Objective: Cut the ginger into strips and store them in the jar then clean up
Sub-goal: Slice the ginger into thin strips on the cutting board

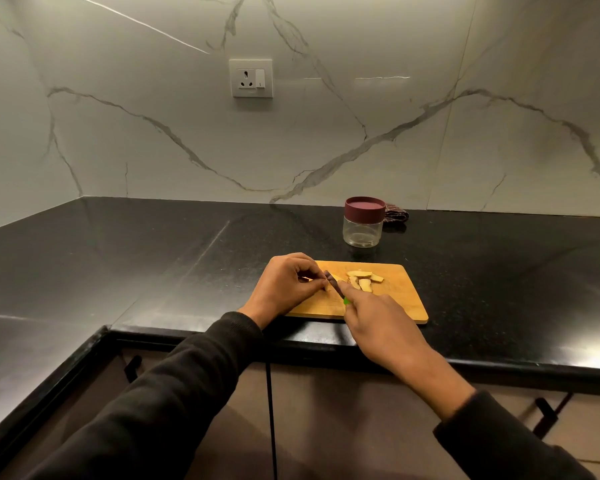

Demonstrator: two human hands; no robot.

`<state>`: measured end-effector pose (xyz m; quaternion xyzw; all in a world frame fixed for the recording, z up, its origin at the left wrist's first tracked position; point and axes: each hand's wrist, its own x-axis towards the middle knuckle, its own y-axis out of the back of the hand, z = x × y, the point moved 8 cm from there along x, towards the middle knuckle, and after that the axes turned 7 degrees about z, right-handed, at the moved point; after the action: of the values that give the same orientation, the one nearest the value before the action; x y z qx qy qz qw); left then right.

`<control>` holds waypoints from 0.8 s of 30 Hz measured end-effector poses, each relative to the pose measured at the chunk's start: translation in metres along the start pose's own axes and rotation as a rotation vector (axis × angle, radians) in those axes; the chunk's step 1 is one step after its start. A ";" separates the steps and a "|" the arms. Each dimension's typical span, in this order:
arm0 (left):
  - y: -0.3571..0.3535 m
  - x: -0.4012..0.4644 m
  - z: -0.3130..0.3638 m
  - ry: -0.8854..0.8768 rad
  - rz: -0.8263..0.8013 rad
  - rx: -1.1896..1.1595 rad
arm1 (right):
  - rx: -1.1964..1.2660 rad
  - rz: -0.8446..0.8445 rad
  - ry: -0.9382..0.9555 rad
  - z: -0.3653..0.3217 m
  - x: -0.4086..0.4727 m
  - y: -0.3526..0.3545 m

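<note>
Head view: black counter point(153, 258), marble wall point(326, 133); left hand point(284, 285) pinching ginger point(327, 285), right hand point(385, 327) gripping knife point(335, 284).

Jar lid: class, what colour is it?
Dark maroon; the jar lid shows best in the head view.

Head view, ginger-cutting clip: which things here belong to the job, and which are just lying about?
Part of the job:
- left hand pinching a ginger piece
- right hand holding the knife
- cut ginger slices
- cutting board
- jar with its lid on, no ginger in it

Just lying about:
- cloth behind the jar, perhaps for cleanup
- wall socket
</note>
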<state>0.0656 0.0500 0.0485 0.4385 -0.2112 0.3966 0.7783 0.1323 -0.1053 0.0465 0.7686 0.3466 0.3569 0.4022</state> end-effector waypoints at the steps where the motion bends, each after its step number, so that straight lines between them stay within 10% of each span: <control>1: 0.000 0.000 0.000 -0.001 -0.002 -0.001 | -0.002 -0.004 0.003 0.000 0.001 -0.001; 24: 0.001 0.000 0.000 0.004 0.006 0.006 | -0.116 -0.032 0.060 -0.010 0.032 -0.014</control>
<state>0.0645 0.0503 0.0487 0.4394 -0.2095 0.4006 0.7763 0.1370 -0.0690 0.0470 0.7274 0.3495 0.3928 0.4410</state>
